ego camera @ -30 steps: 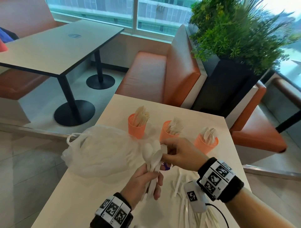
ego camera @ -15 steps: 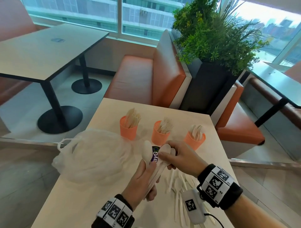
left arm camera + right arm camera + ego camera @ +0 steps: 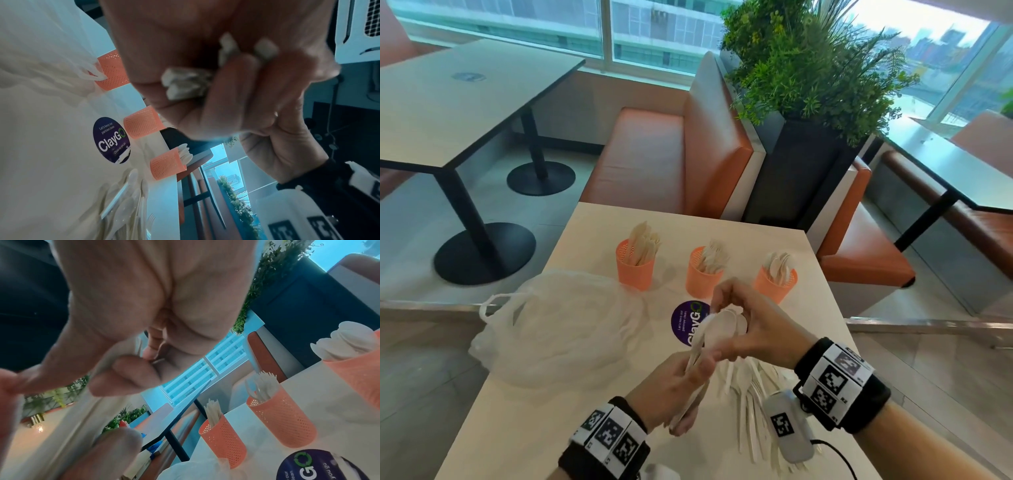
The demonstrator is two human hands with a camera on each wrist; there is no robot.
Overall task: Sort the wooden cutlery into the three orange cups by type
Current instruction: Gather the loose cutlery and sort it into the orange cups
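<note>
Three orange mesh cups stand in a row: the left cup (image 3: 635, 270) holds knives, the middle cup (image 3: 702, 279) forks, the right cup (image 3: 774, 282) spoons. My left hand (image 3: 681, 380) grips the handles of a bundle of pale spoons (image 3: 722, 325) above the table; the handle ends (image 3: 185, 84) poke out of its fist. My right hand (image 3: 750, 325) curls over the spoon bowls and pinches them. A loose pile of cutlery (image 3: 750, 404) lies on the table under my hands.
A crumpled clear plastic bag (image 3: 558, 325) lies left of my hands. A round purple sticker (image 3: 686, 320) sits on the table (image 3: 524, 411) before the cups. An orange bench (image 3: 671, 154) and a black planter (image 3: 798, 164) stand beyond the far edge.
My right hand has closed over the spoon bowls, which stood free in the left hand before. The camera view has shifted, and the purple sticker shows more.
</note>
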